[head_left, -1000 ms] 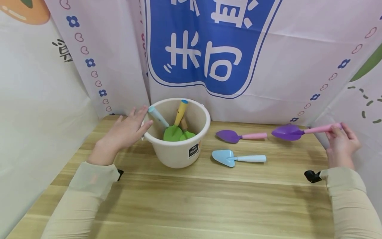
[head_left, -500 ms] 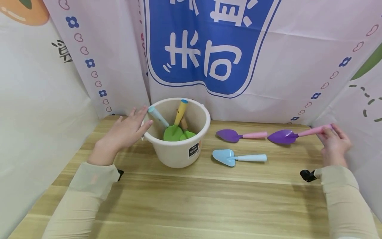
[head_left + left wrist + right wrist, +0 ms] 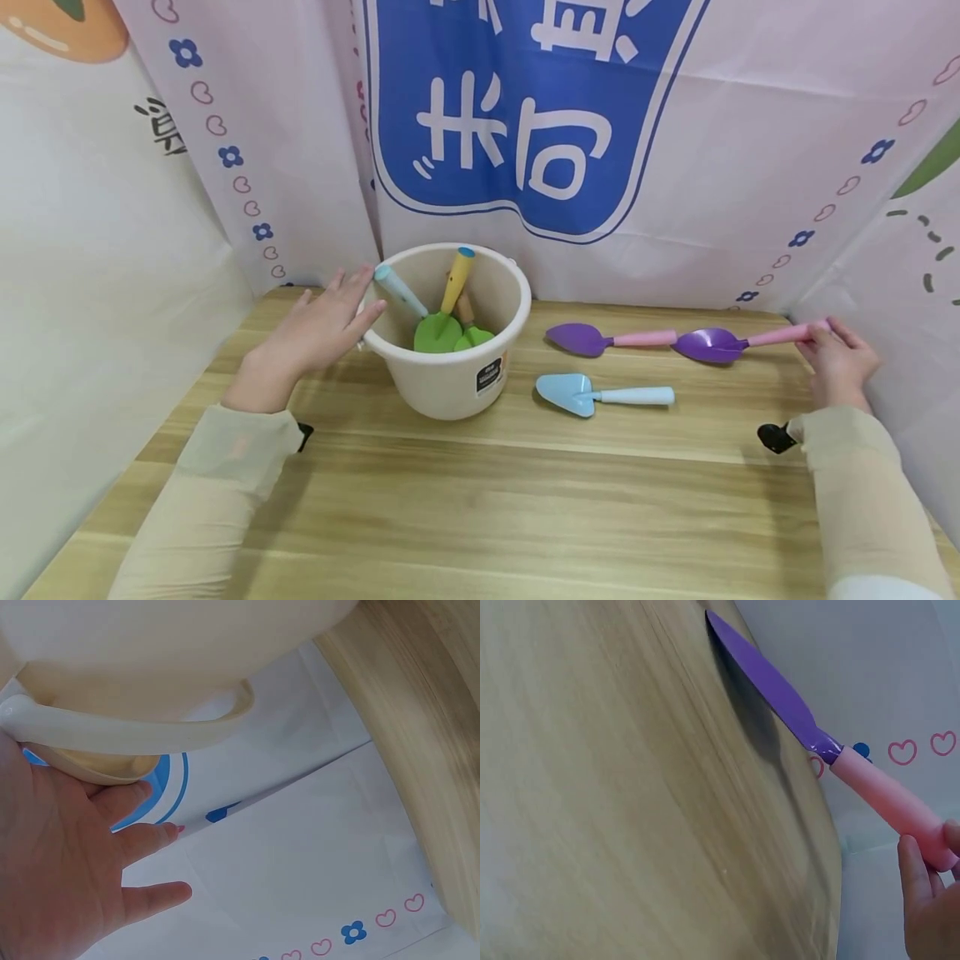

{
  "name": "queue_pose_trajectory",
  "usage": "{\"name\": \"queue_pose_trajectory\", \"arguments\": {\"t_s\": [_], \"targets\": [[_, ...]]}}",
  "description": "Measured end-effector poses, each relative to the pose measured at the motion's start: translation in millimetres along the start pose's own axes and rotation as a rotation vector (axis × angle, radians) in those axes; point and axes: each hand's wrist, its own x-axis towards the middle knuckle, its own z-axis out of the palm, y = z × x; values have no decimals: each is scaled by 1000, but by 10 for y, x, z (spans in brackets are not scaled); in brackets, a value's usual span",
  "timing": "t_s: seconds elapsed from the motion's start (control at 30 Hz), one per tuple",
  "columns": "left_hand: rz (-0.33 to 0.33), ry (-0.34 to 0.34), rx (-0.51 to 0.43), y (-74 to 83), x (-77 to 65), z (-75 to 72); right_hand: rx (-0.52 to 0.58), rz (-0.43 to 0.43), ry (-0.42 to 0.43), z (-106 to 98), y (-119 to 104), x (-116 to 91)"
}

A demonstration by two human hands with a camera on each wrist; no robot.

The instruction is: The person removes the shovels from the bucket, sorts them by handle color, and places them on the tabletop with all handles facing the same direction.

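Watching the purple trowel well right of the bucket: right hand pinches its pink handle end, blade low over the table; can't tell if it's touching. 2nd purple trowel and light blue trowel lie flat, near the bucket's right side. My read: about midway, 3 tools in, 3 out, 1 of those in hand. Upright bucket holds a yellow-handled green tool, a brown-handled green tool, and a light-blue-handled tool, head hidden. Left hand, fingers spread, at the bucket's left rim.
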Motion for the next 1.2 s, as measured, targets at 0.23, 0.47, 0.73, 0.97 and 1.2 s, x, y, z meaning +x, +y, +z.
{"name": "queue_pose_trajectory", "arguments": {"t_s": [0.23,0.47,0.73,0.97,1.2], "targets": [[9,9,-3,17,22,-7,-94,1,35,-51,-37,108],[23,-6,-11,71,66,20,-219,32,-27,-230,-104,169],[13,-6,-19,78,71,3,-182,77,-13,-230,-104,162],[13,-22,-5,80,74,-14,-216,113,-26,-249,-69,144],[5,-26,-9,63,73,-14,-215,96,-68,-300,18,191]]}}
